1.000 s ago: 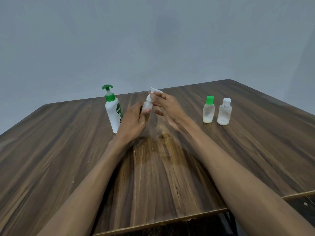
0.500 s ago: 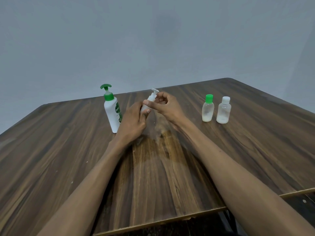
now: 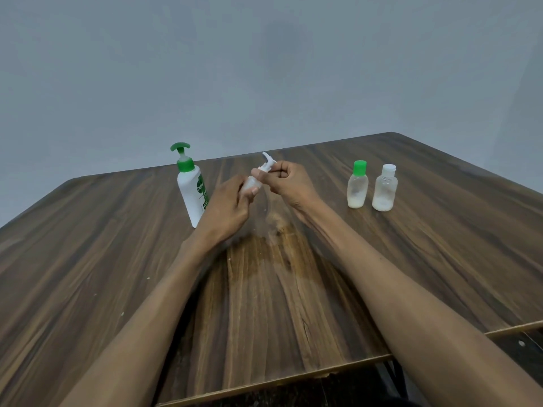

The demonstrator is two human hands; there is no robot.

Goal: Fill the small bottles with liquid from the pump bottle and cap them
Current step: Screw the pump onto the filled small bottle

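A: How far along does this look?

B: Two small bottles [image 3: 357, 186] stand capped on the right of the surface [image 3: 117, 259], one with a green cap [image 3: 360, 167], one with a white cap [image 3: 388, 169]. Each shows only a little whitish liquid at the bottom, so I'd judge them filled, though sparingly, and closed.

A: And the third?

B: It's in the hands, held up over the middle of the surface. The left hand [image 3: 232, 204] is curled round the body of the third bottle [image 3: 252, 183]. The right hand [image 3: 286, 183] pinches its white flip cap [image 3: 268, 164] at the neck, fingers curled in. The lid of that cap stands up, hinged open.

A: So capping is under way?

B: That's my reading: the cap is being fitted or turned on the neck, and the lid is not yet snapped down. Once that's done, the task looks close to finished.

A: Where's the pump bottle?

B: The pump bottle [image 3: 192, 192] stands upright just left of the left hand, green pump on top, nobody touching it.

A: Anything you can't make out?

B: Plenty. The left fingers cover most of the third bottle, so I can't tell how much liquid it holds. Whether the cap is fully seated on the neck is hidden behind the right fingers. The pump bottle's base sits partly behind the left hand.
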